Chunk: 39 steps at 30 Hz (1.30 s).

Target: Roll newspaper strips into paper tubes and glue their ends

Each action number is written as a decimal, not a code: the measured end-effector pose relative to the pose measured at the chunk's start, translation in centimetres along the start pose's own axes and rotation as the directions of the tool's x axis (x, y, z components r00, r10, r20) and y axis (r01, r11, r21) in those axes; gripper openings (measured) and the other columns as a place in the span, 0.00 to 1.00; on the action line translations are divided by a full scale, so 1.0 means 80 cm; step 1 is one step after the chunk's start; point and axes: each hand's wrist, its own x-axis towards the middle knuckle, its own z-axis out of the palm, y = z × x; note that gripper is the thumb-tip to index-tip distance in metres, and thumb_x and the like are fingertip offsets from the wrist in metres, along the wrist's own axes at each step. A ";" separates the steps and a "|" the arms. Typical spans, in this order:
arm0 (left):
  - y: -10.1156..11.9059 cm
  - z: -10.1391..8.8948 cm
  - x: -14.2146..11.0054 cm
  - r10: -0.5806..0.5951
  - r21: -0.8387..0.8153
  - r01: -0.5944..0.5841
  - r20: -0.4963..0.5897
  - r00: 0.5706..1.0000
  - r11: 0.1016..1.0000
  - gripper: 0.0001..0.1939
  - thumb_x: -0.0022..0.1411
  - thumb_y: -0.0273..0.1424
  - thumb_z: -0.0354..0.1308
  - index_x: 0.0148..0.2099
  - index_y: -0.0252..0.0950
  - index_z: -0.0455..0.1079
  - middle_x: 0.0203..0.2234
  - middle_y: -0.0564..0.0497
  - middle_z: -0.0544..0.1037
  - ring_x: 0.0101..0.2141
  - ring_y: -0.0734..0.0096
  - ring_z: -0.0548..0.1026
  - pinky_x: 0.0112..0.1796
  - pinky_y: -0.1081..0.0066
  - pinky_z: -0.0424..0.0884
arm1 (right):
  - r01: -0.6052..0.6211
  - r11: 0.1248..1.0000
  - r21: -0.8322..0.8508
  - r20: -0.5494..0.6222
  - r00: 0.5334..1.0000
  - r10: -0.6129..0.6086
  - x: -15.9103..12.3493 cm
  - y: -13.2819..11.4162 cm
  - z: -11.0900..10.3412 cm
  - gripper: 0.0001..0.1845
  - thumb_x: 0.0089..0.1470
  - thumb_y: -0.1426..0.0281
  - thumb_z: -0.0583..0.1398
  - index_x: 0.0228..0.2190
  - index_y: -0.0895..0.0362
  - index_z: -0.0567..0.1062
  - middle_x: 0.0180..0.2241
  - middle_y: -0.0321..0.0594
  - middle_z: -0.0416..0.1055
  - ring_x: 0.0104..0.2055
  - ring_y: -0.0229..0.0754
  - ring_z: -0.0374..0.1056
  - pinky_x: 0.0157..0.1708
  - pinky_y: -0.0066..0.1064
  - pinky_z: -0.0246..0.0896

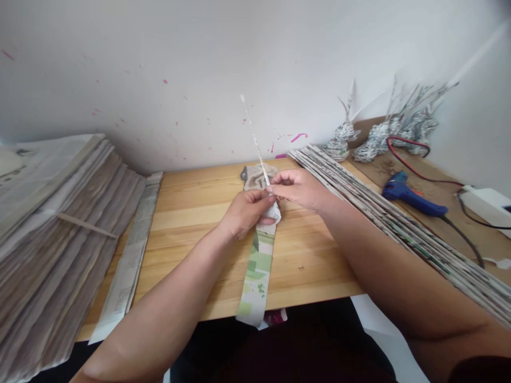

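Paper strip (260, 266): green-white print, far end rolled thin. Left hand (248, 211), right hand (299, 189): grip pinched on it.

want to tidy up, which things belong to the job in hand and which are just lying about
Job in hand: printed paper strip; thin paper roll; probably flat newspaper strips, rolled paper sticks, banded paper stack.

Seemingly idle: blue glue gun; crumpled cloth; woven paper figures.
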 end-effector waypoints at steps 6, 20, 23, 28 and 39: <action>0.001 -0.006 0.010 0.083 -0.146 -0.108 -0.169 0.982 0.983 0.14 0.48 0.35 0.70 0.34 0.30 0.77 0.28 0.49 0.77 0.28 0.75 0.75 0.29 0.75 0.76 | 0.051 0.998 0.030 -0.050 0.998 -0.050 0.000 -0.001 0.006 0.13 0.49 0.63 0.66 0.34 0.59 0.78 0.32 0.41 0.77 0.32 0.38 0.71 0.33 0.29 0.66; 0.010 -0.015 0.014 0.052 -0.272 -0.123 -0.253 0.966 0.954 0.05 0.54 0.27 0.66 0.33 0.29 0.76 0.25 0.51 0.74 0.24 0.80 0.72 0.30 0.76 0.77 | 0.122 0.980 -0.158 -0.176 0.973 -0.149 -0.001 0.010 0.026 0.14 0.52 0.66 0.63 0.40 0.58 0.78 0.34 0.43 0.77 0.33 0.40 0.72 0.35 0.32 0.68; 0.013 -0.017 0.014 0.037 -0.285 -0.113 -0.259 0.965 0.952 0.04 0.55 0.25 0.65 0.34 0.28 0.76 0.24 0.51 0.74 0.24 0.80 0.72 0.30 0.76 0.77 | 0.200 0.961 -0.190 -0.216 0.947 -0.240 -0.001 0.015 0.033 0.15 0.52 0.67 0.63 0.42 0.59 0.78 0.31 0.40 0.75 0.32 0.39 0.70 0.34 0.30 0.67; 0.014 -0.019 0.016 0.012 -0.287 -0.092 -0.270 0.963 0.953 0.05 0.54 0.24 0.65 0.34 0.27 0.77 0.23 0.51 0.74 0.23 0.81 0.70 0.26 0.77 0.76 | 0.272 0.938 -0.216 -0.264 0.908 -0.325 0.000 0.022 0.040 0.13 0.53 0.69 0.62 0.41 0.58 0.79 0.32 0.40 0.77 0.32 0.39 0.72 0.33 0.30 0.68; 0.006 -0.015 0.018 -0.010 -0.288 -0.067 -0.257 0.966 0.955 0.03 0.52 0.24 0.66 0.31 0.28 0.77 0.19 0.54 0.70 0.20 0.82 0.67 0.24 0.76 0.76 | 0.281 0.904 -0.323 -0.292 0.879 -0.377 -0.001 0.023 0.042 0.10 0.50 0.75 0.60 0.36 0.57 0.78 0.32 0.39 0.78 0.32 0.39 0.74 0.33 0.30 0.70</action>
